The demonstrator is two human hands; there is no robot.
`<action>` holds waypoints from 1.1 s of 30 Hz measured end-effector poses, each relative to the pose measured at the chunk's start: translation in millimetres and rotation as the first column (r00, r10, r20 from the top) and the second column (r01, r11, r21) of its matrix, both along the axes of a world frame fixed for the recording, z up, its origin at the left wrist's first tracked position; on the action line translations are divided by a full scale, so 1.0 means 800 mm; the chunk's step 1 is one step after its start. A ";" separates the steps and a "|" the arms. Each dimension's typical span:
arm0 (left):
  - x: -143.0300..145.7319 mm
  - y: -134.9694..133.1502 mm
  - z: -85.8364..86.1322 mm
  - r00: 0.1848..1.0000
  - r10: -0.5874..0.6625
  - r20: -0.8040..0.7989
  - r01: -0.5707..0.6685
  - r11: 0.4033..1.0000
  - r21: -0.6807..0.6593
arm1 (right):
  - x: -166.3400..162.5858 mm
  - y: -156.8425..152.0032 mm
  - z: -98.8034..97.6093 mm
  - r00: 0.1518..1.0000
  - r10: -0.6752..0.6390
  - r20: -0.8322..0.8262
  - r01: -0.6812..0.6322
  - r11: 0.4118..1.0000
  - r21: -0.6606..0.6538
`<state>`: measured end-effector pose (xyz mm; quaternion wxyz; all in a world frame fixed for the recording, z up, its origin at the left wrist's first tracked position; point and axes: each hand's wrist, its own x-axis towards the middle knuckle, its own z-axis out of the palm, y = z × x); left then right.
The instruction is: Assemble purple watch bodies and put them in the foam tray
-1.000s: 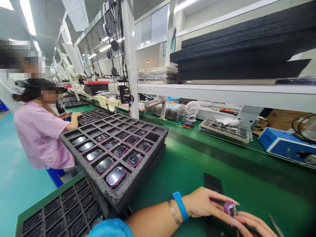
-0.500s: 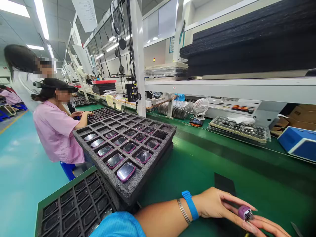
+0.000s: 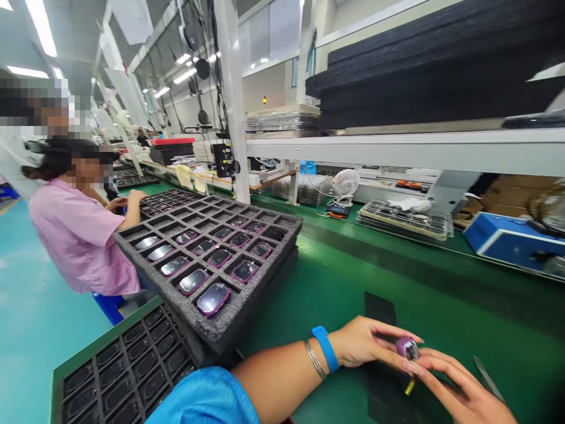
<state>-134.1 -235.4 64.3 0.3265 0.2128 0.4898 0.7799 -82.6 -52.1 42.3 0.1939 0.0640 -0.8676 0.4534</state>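
Green workbench [image 3: 441, 306] with stacked foam trays [image 3: 260, 277]

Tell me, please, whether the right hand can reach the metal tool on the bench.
Probably yes: the right hand is just beside the metal tool, nothing visible between them, though its fingers are on the purple part.

Foam trays [image 3: 247, 309] (devices [image 3: 213, 299] inside) stacked on the workbench [image 3: 335, 297]

The camera is worn on the person's head and looks forward and down along a green workbench [image 3: 335, 294]. The left hand [image 3: 364, 344] and right hand [image 3: 463, 388] are very close, at the bottom edge. A foam tray [image 3: 212, 333] lies near on the left, with a shelf [image 3: 397, 150] farther off at right.
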 end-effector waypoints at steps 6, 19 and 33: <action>0.010 0.000 0.012 0.993 0.062 0.100 -0.068 0.996 0.065 | 0.024 -0.038 0.045 1.000 -0.026 0.002 0.026 0.998 -0.064; 0.013 -0.008 0.027 0.992 0.043 0.117 -0.045 0.999 0.011 | 0.042 -0.054 0.068 0.975 -0.094 -0.201 0.129 0.977 0.169; 0.007 -0.017 0.031 0.979 -0.029 0.201 0.028 1.000 0.011 | 0.064 0.108 0.101 0.740 -0.673 0.007 0.673 0.740 -0.017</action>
